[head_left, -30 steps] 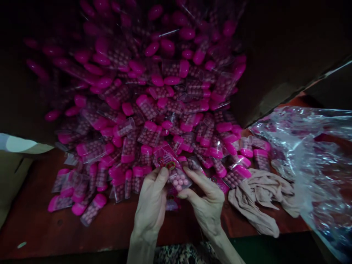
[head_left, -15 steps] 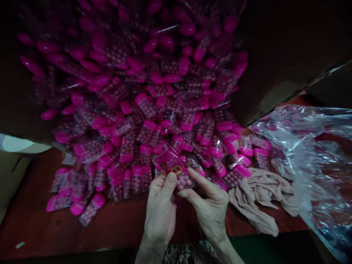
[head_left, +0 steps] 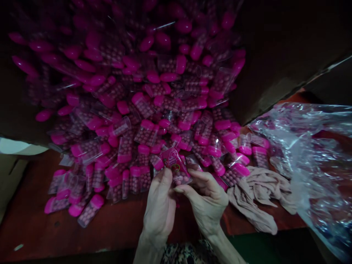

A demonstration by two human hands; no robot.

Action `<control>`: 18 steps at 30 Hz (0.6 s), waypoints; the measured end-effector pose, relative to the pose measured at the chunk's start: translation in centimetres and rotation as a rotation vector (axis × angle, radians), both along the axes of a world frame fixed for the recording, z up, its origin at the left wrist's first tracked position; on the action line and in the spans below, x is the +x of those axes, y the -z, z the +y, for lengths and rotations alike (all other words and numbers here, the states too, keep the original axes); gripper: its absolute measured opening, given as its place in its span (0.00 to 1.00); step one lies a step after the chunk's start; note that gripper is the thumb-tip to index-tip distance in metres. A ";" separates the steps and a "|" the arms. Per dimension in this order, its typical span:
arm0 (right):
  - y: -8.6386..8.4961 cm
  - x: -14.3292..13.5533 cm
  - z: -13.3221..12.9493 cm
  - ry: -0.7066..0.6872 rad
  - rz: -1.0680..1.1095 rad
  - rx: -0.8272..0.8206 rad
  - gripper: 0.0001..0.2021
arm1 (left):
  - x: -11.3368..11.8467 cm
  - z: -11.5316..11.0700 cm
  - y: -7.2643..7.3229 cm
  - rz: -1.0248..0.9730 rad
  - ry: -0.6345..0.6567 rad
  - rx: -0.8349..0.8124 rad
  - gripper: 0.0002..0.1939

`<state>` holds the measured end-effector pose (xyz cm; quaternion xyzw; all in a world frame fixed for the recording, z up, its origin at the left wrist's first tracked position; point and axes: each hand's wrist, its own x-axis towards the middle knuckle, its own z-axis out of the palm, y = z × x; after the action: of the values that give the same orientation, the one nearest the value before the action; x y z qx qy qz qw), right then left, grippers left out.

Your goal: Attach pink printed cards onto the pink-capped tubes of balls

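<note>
Head view, from the left edge: a pale curved piece [head_left: 19, 146] lies below a dark panel, and a small light fleck [head_left: 18, 247] marks the reddish-brown table [head_left: 115, 223]. Next comes a big heap of clear containers [head_left: 145, 104], pink-capped and filled with round pink beads, running back into shadow and spreading forward onto the table; one container [head_left: 90, 211] lies tilted at the heap's front left.

Near the middle, the left hand [head_left: 161, 207] is closed, its thumb pressed on the lower left part of a pink-labelled packet [head_left: 173, 157]. That packet is held up in front of the heap, label facing the head camera, with pink beads showing in its clear lower end. Patterned clothing [head_left: 187, 253] shows below, between the wrists. The right hand [head_left: 209, 200] is curled at the packet's lower right, thumb and forefinger a little apart; whether they grip it or only rest against it cannot be told.

Farther right, a crumpled beige cloth [head_left: 264, 183] lies on the table beside several containers. Shiny clear plastic sheeting [head_left: 308, 161] spreads over the right end, next to the cloth.
</note>
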<state>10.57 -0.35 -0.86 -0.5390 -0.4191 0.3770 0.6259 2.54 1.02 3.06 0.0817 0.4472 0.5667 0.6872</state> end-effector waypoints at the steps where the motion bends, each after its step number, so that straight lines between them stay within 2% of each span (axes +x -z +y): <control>1: 0.1 0.0 0.0 -0.011 -0.006 0.001 0.15 | -0.1 0.0 0.0 0.012 -0.003 -0.002 0.08; 4: 0.3 -0.2 0.0 -0.045 -0.025 0.017 0.17 | -0.2 0.1 -0.1 0.031 -0.004 -0.027 0.04; 12: 0.1 -0.5 0.0 -0.058 0.039 0.020 0.14 | -0.2 0.0 0.2 0.019 -0.024 -0.008 0.05; 18: 1.1 -0.4 0.0 -0.057 -0.012 0.033 0.14 | -0.4 0.0 0.4 -0.055 -0.045 -0.021 0.04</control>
<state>10.15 -0.37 -1.91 -0.5186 -0.4439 0.3844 0.6214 2.14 1.00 2.62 0.0486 0.4360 0.5793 0.6869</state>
